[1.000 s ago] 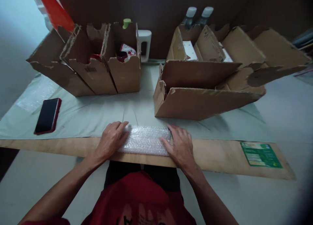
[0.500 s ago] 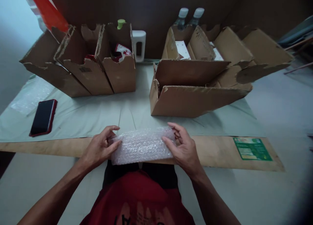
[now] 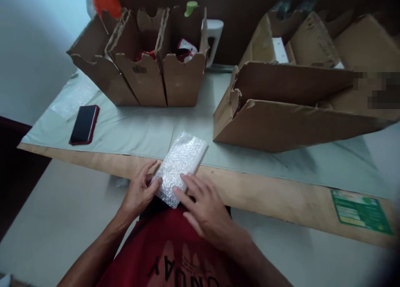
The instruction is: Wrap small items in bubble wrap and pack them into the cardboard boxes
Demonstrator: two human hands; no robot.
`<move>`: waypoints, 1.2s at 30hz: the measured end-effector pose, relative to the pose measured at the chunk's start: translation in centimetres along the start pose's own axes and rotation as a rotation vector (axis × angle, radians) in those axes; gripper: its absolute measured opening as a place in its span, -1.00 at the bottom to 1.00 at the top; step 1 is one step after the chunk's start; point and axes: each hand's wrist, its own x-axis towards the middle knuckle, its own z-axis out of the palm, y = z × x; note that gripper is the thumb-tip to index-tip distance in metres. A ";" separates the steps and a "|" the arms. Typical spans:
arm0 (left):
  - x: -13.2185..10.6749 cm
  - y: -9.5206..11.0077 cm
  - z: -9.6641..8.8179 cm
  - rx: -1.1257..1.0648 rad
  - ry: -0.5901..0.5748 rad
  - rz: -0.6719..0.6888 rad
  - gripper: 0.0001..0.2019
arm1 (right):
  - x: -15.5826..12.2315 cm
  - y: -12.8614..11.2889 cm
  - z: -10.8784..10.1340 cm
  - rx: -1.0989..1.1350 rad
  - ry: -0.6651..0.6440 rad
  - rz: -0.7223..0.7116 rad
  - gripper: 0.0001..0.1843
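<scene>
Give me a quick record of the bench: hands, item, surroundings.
Item: bubble-wrap bundle, slanted, near end past the table's front edge; contents not visible
Left hand: holds its left side, thumb on top
Right hand: spread fingers at its right side
Left: dark-screened phone on pale cloth
Behind: open cardboard boxes
Right: green label

Pale floor (image 3: pixel 84 203) beneath cloth-covered table (image 3: pixel 134 131)
</scene>
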 end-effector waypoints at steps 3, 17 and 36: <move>-0.2 -0.3 0.2 0.002 -0.009 0.003 -0.28 | -1.2 -1.3 3.3 -0.016 0.037 0.014 -0.35; -0.2 -0.7 -2.2 0.360 -0.145 0.625 -0.46 | 0.8 1.1 4.1 0.467 0.313 0.342 -0.70; 1.9 -0.8 0.0 0.578 0.141 0.753 -0.52 | 1.9 2.1 2.6 -0.051 0.153 0.175 -0.75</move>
